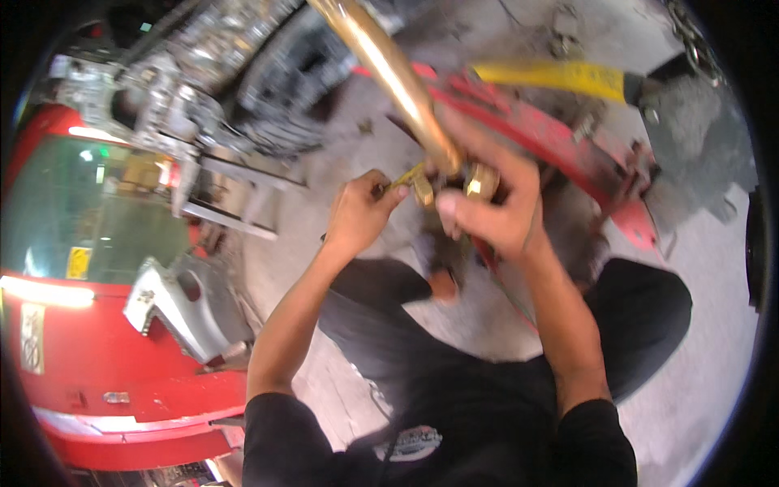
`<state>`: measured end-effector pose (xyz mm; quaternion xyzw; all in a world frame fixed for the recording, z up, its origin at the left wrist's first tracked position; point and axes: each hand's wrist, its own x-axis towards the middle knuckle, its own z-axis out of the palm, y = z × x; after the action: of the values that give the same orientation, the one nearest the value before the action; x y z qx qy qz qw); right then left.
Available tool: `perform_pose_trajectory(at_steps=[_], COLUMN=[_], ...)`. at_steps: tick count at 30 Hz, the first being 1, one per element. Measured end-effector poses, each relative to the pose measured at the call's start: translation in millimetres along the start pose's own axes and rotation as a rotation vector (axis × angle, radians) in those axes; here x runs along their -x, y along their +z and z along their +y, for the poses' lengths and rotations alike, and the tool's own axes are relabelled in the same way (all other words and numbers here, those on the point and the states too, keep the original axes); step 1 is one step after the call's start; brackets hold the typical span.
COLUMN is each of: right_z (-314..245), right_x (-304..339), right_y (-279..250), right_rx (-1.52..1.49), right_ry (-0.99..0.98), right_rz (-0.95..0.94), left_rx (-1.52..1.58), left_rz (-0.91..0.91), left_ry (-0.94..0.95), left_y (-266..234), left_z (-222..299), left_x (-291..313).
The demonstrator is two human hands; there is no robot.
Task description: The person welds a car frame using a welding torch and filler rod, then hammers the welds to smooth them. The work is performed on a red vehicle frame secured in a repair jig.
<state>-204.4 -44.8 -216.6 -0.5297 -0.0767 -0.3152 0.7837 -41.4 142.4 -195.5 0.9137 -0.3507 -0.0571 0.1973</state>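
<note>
A long, shiny brass tube (395,85) slants down from the upper edge to my right hand (505,213); it looks like part of a gas torch. My right hand is closed around its lower end, where a brass fitting (483,182) shows between thumb and fingers. Close by on the left, my left hand (359,216) pinches a thin yellowish piece (410,175). A small brass block (423,193) sits at that piece's right end, between the hands. Whether it joins the tube is hard to make out, as motion blurs this area.
A red car (114,341) stands at the left, with a grey body panel (191,312) against it. Dirty metal machine parts (276,89) lie ahead. Right of my hands are a long red metal frame (535,122), a yellow bar (560,77) and a grey-green bulky object (694,130).
</note>
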Motion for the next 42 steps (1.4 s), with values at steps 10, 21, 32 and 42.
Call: perform_pose_trajectory(at_steps=[10,21,32,42], right_z=[-87.2,-72.0,-49.6,-53.6], right_x=[18.7,47.5,32.8,23.4], right_y=[-62.6,-93.2,-110.9,-99.4], right_rx=[0.378,0.433,0.578,0.492], right_ry=[0.141,0.422,0.527,0.565], right_rz=[0.012,-0.174,-0.075,-0.043], left_rx=[0.569,0.082,-0.052,0.06], left_rz=[-0.201,0.117,-0.363,-0.202], left_ry=[-0.395,-0.402,-0.169,-0.319], left_y=[284.8,360.7,491.1,557.8], left_z=[-90.1,-198.5,-164.2,-191.1], left_x=[9.2,-20.6,-42.9,-66.8])
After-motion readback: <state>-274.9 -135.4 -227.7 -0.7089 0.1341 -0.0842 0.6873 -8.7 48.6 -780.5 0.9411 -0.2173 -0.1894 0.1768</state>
